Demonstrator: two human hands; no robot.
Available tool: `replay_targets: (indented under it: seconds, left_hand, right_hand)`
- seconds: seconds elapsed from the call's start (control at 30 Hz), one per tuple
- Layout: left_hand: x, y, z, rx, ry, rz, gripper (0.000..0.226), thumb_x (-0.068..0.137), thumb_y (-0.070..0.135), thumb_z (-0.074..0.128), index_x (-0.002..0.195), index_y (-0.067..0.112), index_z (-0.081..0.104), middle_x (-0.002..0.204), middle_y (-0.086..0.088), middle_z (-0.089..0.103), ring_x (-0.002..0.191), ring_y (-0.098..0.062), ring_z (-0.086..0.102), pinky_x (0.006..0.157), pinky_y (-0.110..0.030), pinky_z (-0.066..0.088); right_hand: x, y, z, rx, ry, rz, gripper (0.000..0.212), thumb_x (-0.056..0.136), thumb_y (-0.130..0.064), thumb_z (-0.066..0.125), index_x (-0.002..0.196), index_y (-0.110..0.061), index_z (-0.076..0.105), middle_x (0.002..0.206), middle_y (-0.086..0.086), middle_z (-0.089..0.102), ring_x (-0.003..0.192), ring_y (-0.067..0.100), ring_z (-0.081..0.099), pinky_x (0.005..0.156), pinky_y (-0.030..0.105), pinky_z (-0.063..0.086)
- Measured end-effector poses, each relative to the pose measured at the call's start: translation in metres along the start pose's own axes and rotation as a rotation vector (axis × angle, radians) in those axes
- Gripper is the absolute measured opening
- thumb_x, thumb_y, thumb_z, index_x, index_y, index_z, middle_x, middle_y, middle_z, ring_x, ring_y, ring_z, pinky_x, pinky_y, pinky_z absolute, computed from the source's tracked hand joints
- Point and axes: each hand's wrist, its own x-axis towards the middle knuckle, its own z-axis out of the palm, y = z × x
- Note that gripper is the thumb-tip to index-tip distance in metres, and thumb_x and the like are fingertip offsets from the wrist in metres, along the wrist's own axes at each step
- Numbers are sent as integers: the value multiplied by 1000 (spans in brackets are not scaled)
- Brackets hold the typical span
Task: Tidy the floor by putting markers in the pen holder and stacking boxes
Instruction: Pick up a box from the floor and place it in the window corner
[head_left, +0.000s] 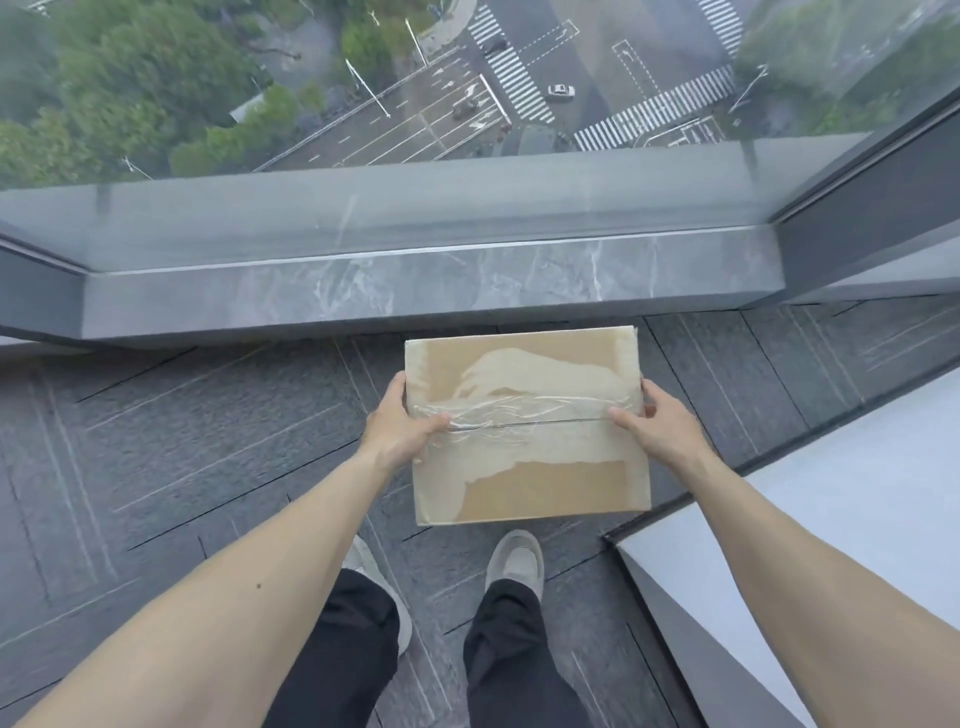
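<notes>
A flat brown cardboard box (524, 467), sealed with clear tape over its top seam, is held in front of me above the dark floor. My left hand (402, 423) grips its left edge with the thumb lying on the taped seam. My right hand (649, 418) grips the right edge the same way. The box hides the floor beneath it, so I cannot tell whether anything lies under it. No markers, pen holder or other boxes are in view.
A grey marble window sill (415, 286) runs across just beyond the box, with a tall glass window above it. A white-topped table corner (810, 525) juts in at the right. My two shoes (517, 564) stand on dark carpet tiles (171, 441).
</notes>
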Motion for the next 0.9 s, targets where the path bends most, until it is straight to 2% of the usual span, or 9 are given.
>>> replay_targets:
  seconds: [0.27,0.4,0.53,0.67,0.73,0.8,0.9]
  left_hand:
    - [83,-18,31,-2,21,3,50,72,32,79,108,47,48,107,13,70,101,-19,66,90,-50,55]
    - [111,-15,40,0,14,12,52,71,32,79,111,48,50,107,16,69,104,-19,65,93,-50,54]
    - [126,-8,44,1,11,31,52,74,29,78,117,41,52,107,16,69,105,-17,65,96,-46,53]
    - [132,-7,48,-2,-28,-17,53,75,28,79,117,36,48,112,10,68,105,-20,65,96,-44,52]
    - [135,-9,48,-1,-54,-39,58,71,35,79,119,34,47,115,9,67,106,-20,64,96,-46,53]
    - [137,-9,46,-1,-67,-42,63,66,42,78,121,36,47,116,11,66,107,-19,63,96,-46,52]
    - [133,-3,40,-6,-77,-52,68,67,41,78,126,36,46,116,11,67,109,-19,63,98,-47,51]
  right_hand:
    - [86,26,26,-36,24,-10,42,79,-48,69,116,-31,58,112,-7,69,106,22,64,95,48,51]
    - [116,35,27,-27,28,-1,57,63,-62,65,113,-35,58,111,-9,70,103,20,66,92,49,53]
    - [132,33,25,-54,17,2,70,62,-65,61,123,-32,53,120,-4,68,110,24,64,96,50,51]
    - [144,35,27,-97,-37,51,95,60,-67,59,144,-29,34,141,-2,56,125,26,56,104,53,45]
    - [141,27,30,-108,-62,65,99,65,-63,62,149,-27,25,147,0,50,129,28,53,106,55,42]
    - [136,19,32,-121,-58,85,93,78,-51,66,154,-25,17,153,2,42,134,30,47,110,55,38]
    - [132,15,30,-157,-55,102,84,83,-44,65,152,-28,20,151,2,45,131,30,50,108,56,39]
